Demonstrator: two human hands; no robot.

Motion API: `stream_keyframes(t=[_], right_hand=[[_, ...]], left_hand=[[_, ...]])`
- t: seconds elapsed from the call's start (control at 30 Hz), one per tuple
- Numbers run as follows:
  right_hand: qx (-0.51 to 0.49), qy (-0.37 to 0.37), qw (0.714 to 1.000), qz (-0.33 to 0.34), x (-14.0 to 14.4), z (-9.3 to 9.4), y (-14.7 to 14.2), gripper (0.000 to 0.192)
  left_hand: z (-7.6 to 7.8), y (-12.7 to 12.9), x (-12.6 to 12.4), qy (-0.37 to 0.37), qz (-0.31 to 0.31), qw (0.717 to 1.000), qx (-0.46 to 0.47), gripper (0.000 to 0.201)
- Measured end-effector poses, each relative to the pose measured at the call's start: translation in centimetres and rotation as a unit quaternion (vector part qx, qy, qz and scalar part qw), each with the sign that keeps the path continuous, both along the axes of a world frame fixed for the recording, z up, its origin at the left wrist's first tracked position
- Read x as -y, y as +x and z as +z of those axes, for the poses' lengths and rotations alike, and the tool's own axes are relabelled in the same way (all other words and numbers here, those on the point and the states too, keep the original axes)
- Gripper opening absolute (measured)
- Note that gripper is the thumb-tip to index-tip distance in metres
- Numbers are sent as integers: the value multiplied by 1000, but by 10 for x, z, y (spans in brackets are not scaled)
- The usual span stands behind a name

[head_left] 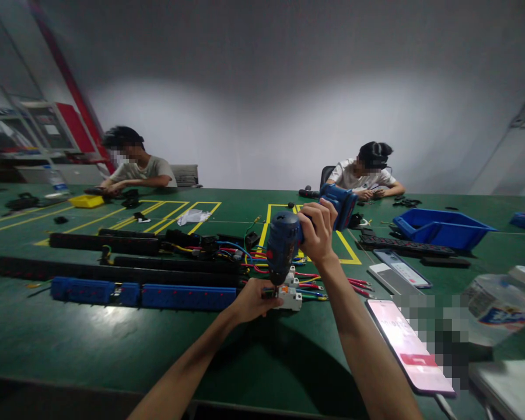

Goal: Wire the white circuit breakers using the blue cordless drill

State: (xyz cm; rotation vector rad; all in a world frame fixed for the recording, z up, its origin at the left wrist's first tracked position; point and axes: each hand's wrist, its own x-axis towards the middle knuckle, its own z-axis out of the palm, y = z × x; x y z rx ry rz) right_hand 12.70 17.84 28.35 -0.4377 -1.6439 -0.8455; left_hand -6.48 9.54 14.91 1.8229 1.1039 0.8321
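My right hand (pixel 319 230) is wrapped round the handle of a blue cordless drill (pixel 282 242), which points straight down. Its bit end meets a white circuit breaker (pixel 292 299) with an orange part on top. Closed on the near side of that breaker is my left hand (pixel 252 300), which hides part of it. Leading left from there, a blue power strip (pixel 188 296) lies along the table. Behind it run black power strips (pixel 87 269). Red, yellow, green and blue wires (pixel 315 286) stick out to the right of the breaker.
Phones (pixel 409 344) and a clear plastic jug (pixel 492 309) stand at the right. Beyond them are a blue bin (pixel 441 227) and a black strip (pixel 406 245). A yellow tray (pixel 86 201) sits far left. Two people (pixel 142 166) work across the green table (pixel 114 356).
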Motion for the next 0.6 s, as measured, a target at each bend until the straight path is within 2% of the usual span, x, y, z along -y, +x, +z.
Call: stream_keyframes(t=[0.6], right_hand=[[8,-17,1000,-3,-3,-7,-3,19]], left_hand=[[10,1,4,-12,-19,999,26,35]])
